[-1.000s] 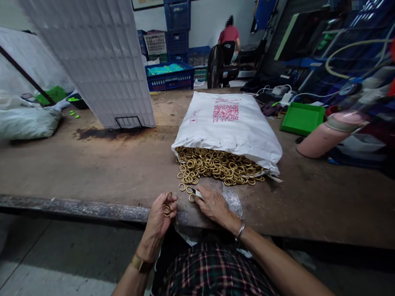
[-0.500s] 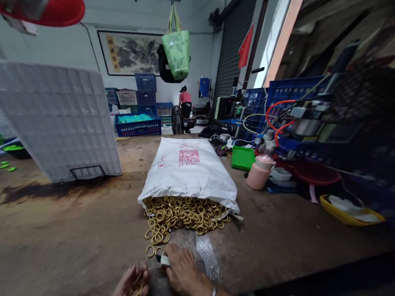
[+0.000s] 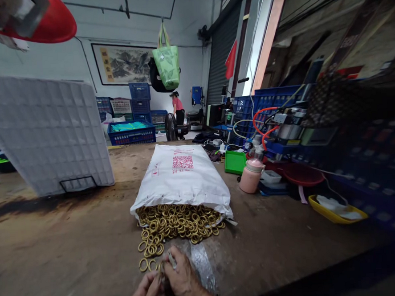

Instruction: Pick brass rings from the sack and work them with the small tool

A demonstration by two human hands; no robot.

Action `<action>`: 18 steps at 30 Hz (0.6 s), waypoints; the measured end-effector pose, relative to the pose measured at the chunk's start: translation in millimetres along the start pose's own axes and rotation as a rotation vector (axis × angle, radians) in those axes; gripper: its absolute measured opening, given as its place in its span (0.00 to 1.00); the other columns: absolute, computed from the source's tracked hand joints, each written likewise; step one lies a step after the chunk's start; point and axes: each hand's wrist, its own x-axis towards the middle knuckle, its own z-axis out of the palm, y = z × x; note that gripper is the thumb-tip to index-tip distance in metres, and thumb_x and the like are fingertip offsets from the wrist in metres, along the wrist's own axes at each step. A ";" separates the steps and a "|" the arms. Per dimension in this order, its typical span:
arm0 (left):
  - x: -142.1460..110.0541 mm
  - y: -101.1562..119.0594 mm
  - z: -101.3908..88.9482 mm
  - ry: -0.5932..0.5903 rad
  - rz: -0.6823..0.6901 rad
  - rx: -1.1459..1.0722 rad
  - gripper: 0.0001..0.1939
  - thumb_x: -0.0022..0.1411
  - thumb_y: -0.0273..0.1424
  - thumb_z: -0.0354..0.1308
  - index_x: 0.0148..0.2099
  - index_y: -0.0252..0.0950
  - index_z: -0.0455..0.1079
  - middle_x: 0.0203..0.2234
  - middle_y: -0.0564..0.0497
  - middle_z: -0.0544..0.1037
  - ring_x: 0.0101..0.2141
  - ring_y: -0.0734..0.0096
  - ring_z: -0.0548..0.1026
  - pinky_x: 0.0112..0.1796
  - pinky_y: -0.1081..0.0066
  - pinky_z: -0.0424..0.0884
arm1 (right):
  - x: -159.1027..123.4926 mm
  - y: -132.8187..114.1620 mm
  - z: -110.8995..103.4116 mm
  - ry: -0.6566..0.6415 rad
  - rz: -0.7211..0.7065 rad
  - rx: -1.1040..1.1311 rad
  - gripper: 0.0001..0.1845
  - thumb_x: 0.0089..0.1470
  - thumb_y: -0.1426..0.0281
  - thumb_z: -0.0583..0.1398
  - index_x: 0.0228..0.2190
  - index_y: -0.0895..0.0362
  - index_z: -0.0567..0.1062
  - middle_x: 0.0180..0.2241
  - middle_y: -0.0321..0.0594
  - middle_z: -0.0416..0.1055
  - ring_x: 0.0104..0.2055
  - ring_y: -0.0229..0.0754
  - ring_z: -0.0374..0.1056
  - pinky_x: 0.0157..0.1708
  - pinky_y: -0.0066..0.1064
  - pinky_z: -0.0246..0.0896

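Note:
A white sack [image 3: 182,180] with red print lies on the table, and gold-coloured metal rings [image 3: 178,223] spill from its open mouth toward me. Several loose rings [image 3: 147,263] lie just ahead of my hands. My left hand [image 3: 148,294] is closed, fingertips pinched around a ring [image 3: 160,267] that is mostly hidden. Right beside it, my right hand [image 3: 185,278] grips a small tool [image 3: 172,260] with a pale, wrapped-looking part; its working end is hidden. Fingertips of both hands meet near the ring. A clear plastic strip [image 3: 203,266] runs across the table beside my right hand.
To the left stands a white padded panel [image 3: 49,134] on a black wire stand [image 3: 77,183]. On the right are a pink bottle [image 3: 251,177], a green tray [image 3: 235,162] and a yellow tray [image 3: 338,211]. A person [image 3: 178,109] is at the back.
My left hand has moved up and right to meet my right hand. Rings that showed in its palm are now mostly hidden. The right hand's tool has turned more upright. The view has tilted up.

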 end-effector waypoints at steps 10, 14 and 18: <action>-6.5 1.6 8.3 -0.054 -0.022 0.015 0.31 0.29 0.51 0.68 0.33 0.36 0.67 0.12 0.60 0.65 0.10 0.83 0.58 0.12 0.82 0.50 | -5.2 14.9 -0.1 -0.002 0.080 0.066 0.01 0.45 0.73 0.53 0.24 0.56 0.64 0.23 0.32 0.64 0.27 0.35 0.60 0.28 0.24 0.53; -5.8 -2.1 10.6 -0.034 -0.024 -0.004 0.31 0.29 0.52 0.67 0.32 0.35 0.66 0.12 0.60 0.64 0.10 0.85 0.56 0.12 0.82 0.48 | -7.9 16.6 -1.4 -0.026 0.089 0.088 0.01 0.45 0.72 0.54 0.24 0.55 0.65 0.22 0.31 0.64 0.27 0.35 0.61 0.27 0.24 0.53; -11.5 -0.1 11.3 -0.029 0.021 0.065 0.28 0.34 0.54 0.64 0.28 0.36 0.64 0.12 0.60 0.63 0.10 0.85 0.55 0.13 0.81 0.49 | -11.4 10.1 -9.9 -0.058 0.100 0.068 0.04 0.47 0.70 0.53 0.23 0.56 0.64 0.22 0.30 0.62 0.26 0.34 0.60 0.28 0.24 0.52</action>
